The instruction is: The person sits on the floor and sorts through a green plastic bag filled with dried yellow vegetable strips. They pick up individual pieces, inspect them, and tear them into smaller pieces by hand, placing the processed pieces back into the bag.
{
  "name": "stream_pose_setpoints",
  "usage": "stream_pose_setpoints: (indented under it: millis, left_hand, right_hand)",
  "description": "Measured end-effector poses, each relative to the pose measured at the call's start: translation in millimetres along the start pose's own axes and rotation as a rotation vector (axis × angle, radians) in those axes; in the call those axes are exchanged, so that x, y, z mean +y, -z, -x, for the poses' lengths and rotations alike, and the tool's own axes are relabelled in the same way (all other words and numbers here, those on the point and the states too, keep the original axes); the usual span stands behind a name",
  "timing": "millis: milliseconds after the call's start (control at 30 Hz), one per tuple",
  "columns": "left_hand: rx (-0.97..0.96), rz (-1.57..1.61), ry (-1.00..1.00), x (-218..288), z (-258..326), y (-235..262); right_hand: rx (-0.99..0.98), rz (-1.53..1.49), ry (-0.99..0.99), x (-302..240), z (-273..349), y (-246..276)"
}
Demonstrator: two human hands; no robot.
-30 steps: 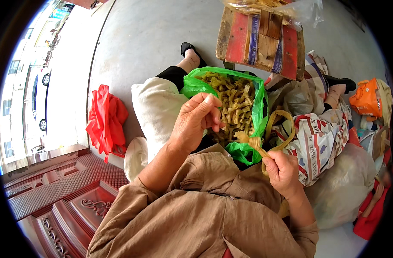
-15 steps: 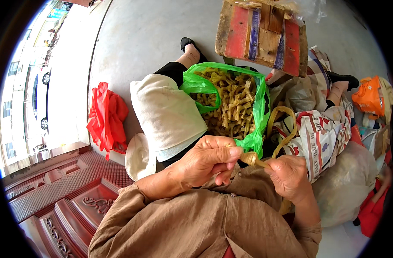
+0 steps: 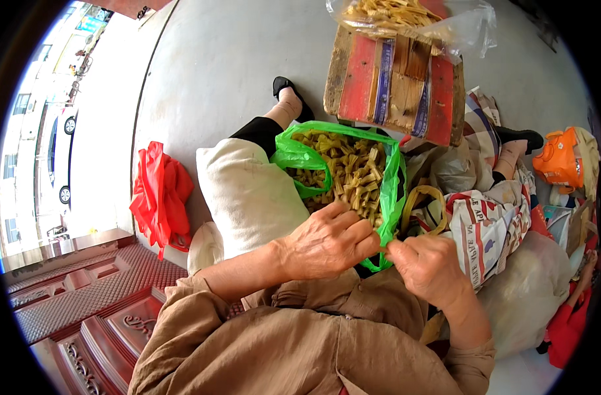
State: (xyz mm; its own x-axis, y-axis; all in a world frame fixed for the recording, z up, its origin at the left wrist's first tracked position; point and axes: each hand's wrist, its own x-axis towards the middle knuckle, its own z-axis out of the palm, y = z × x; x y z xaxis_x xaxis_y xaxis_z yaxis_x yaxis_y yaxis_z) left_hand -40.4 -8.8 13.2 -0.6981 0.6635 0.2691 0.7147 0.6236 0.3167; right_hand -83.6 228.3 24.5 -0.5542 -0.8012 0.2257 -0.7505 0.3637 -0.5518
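Observation:
Close together at the near edge of the green plastic bag, my left hand and my right hand are both closed in a pinch. Between them they grip a yellow-brown strip, mostly hidden by my fingers. What looks like its slack, a pale brown loop, curves up beside my right hand. Inside the green bag lie many short, knotted yellow-brown pieces. The bag rests open between my legs, its handle folded over the left side.
A white cloth covers my left leg, with a red bag beside it. Ahead stands a worn wooden stool bearing a clear bag of strips. Printed sacks, a pale plastic bag and an orange bag crowd the right.
My left hand has turned over, its back now facing up, and the folded strip seen between my hands is now covered. The view has tilted, showing more of the stool.

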Motion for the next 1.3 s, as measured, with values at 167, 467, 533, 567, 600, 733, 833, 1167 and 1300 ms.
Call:
stream_pose_setpoints:
  millis: [167, 467, 533, 567, 600, 733, 833, 1167, 1300]
  left_hand:
    - [-0.025, 0.058, -0.053, 7, 8, 2]
    - [0.243, -0.055, 0.259, -86, -81, 35]
    - [0.348, -0.061, 0.274, -109, -104, 47]
    - [0.384, -0.048, 0.306, -120, -110, 48]
    - [0.392, -0.035, 0.315, -128, -114, 48]
    - [0.398, 0.003, 0.386, -140, -110, 33]
    - [0.429, -0.210, 0.401, -143, -84, 26]
    - [0.142, 0.295, 0.659, -90, -2, -69]
    - [0.067, -0.180, 0.618, -112, 23, -92]
  right_hand:
    - [-0.145, -0.282, -0.045, 1, 21, -7]
    - [0.365, 0.301, -0.045, 78, -72, 43]
    - [0.467, 0.293, -0.070, 96, -96, 53]
    - [0.512, 0.293, -0.024, 105, -108, 56]
    - [0.558, 0.294, 0.022, 112, -118, 58]
    - [0.474, 0.294, -0.032, 138, -114, 42]
    - [0.478, 0.294, -0.160, 147, -78, 33]
    - [0.421, -0.174, -0.458, 96, -2, -20]
    - [0.404, -0.107, -0.371, 78, -12, -17]
